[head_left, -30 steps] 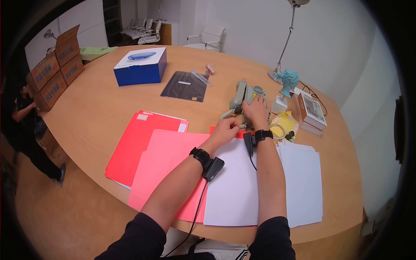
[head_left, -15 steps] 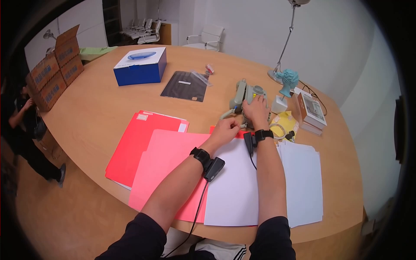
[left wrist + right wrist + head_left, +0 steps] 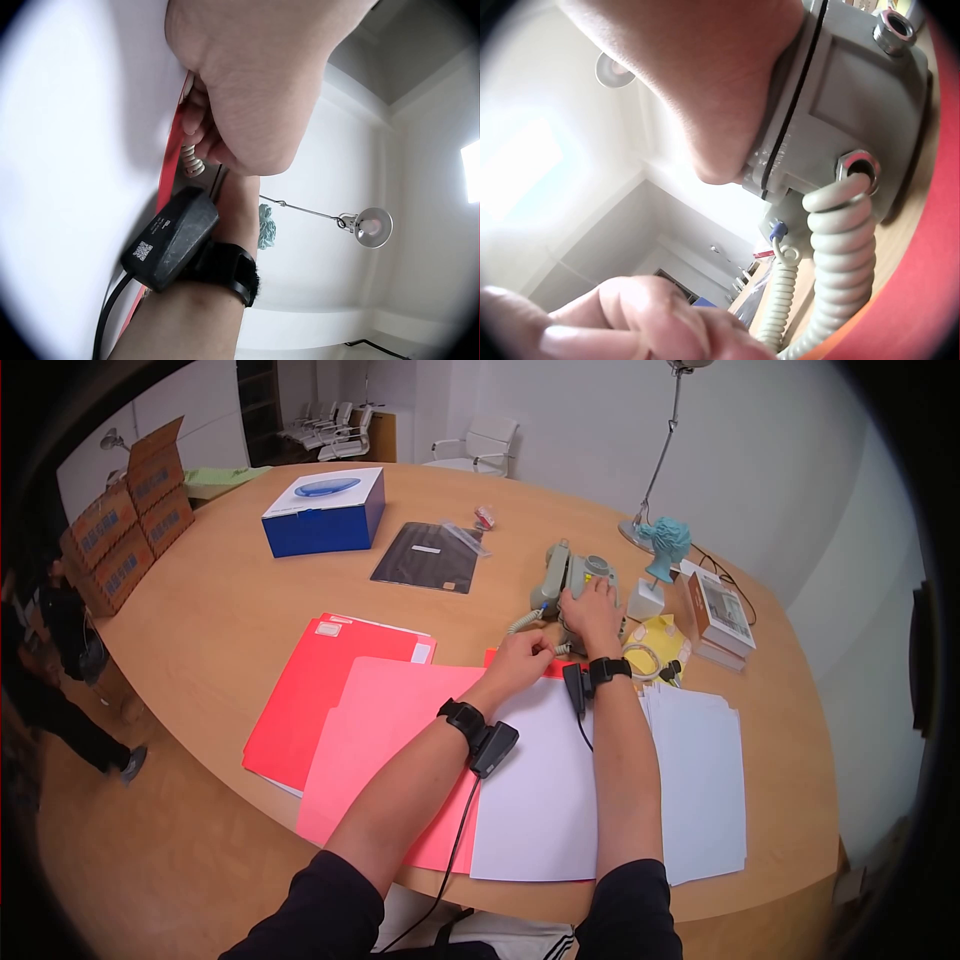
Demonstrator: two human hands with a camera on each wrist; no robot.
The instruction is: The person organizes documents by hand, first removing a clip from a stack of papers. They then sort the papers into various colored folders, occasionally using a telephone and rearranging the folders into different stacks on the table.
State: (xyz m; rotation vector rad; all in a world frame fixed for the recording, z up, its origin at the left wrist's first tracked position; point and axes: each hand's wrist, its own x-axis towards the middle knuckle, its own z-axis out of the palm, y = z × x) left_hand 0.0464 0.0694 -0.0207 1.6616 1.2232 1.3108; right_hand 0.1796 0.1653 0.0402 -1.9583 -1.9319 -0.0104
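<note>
A grey-green telephone [image 3: 598, 566] lies on the table in the head view, its handset [image 3: 556, 572] at the left. My right hand [image 3: 596, 622] rests on the front of its body, the fingers bent slightly over the face. The right wrist view shows that hand's heel against the grey casing [image 3: 870, 97], with a coiled cord [image 3: 841, 244] coming out below. My left hand [image 3: 517, 665] lies loosely curled beside the cord [image 3: 524, 622], over white paper [image 3: 535, 790]. The left wrist view has its fingertips close to the coils [image 3: 192, 162]; no firm grip shows.
Red folders [image 3: 320, 700] and a pink folder [image 3: 390, 750] lie left of the paper, another paper stack [image 3: 700, 790] right. Near the telephone are a teal bust [image 3: 665, 550], books [image 3: 722, 622] and a yellow item [image 3: 652, 635]. A blue box [image 3: 325, 525] stands farther back.
Both my hands stay in the same places. At the far left, the person in dark clothes has shifted, with the arm no longer raised as before.
</note>
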